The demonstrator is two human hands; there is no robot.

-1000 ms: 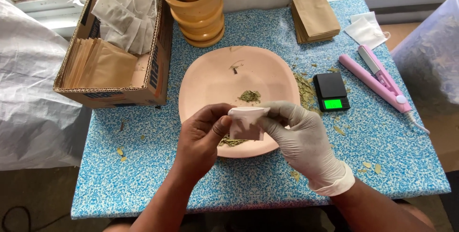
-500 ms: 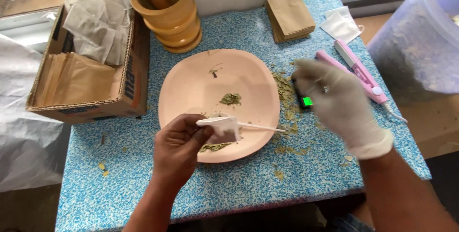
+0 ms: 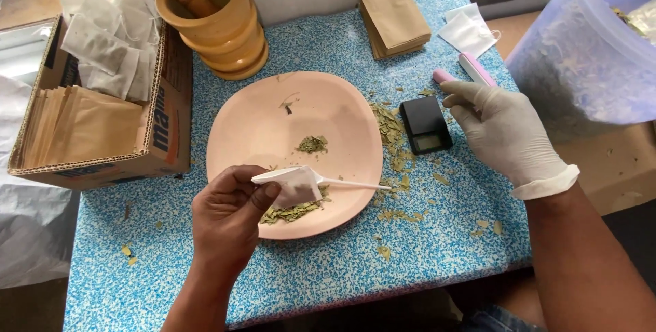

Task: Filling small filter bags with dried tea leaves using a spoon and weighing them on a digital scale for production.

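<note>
left hand [image 3: 229, 219] first: bare, curled in a narrow pinch over the near rim of the pink plate [image 3: 239, 123], thumb and fingers closed on the top edge of a small white filter bag [image 3: 290, 183]. the bag hangs just above a little heap of crushed dried leaves [image 3: 290, 212] at the plate's near side, and a thin white stick or string [image 3: 355, 184] runs out of it, pointing toward the right across the plate's rim. that is the bag's long axis, left to right, mouth end in the pinch.

right hand [image 3: 502, 130] now: gloved in white, well apart from the bag, out past the plate's right edge. fingers loosely spread and holding nothing that shows, fingertips just beside the small black pocket scale [image 3: 426, 124] and touching or nearly touching the pink tool [image 3: 471, 72] lying behind it; i can't tell which. so the right hand is the one nearer the scale, and the scale lies up and to the right of the pinch on the bag.

outward from there: a second, smaller pinch of leaves [image 3: 312, 144] sits mid-plate, more scattered flakes lie between plate and scale on the blue speckled table [image 3: 328, 277]. wooden mortar with pestle [image 3: 215, 21] behind the plate, cardboard box of bags [image 3: 96, 116] far left, stack of brown envelopes [image 3: 394, 19] at the back, big clear plastic tub [image 3: 588, 51] far right.
</note>
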